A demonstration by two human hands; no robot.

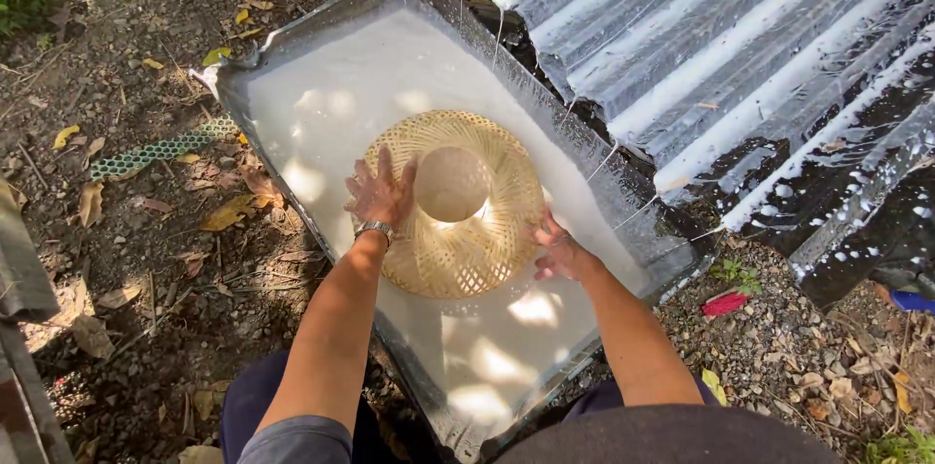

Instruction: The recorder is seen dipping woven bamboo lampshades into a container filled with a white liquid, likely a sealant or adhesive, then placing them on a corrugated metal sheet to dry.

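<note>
Head view, looking down. A round, pale yellow woven bamboo hat (458, 203) lies crown-down in a shallow rectangular tray (623, 193) filled with opaque white liquid (321, 123); the hollow of its crown holds some of the same liquid. The left hand (381, 193) rests on the hat's left brim with fingers spread and flat, pressing rather than gripping; a metal wristwatch (374, 228) sits on that wrist. The right hand (557, 250) meets the right edge of the brim, its fingers curled loosely against the weave; whether they close around the rim cannot be told. The hat thus lies between the two hands, touching both, near the tray's centre. Behind the tray, a sloping grey corrugated metal sheet (740, 55) carries white streaks that drip into the tray. The tray stands on bare soil (127, 26) strewn with dry yellow-brown leaves (226, 216); a strip of green plastic mesh (161, 150) lies to its left.
</note>
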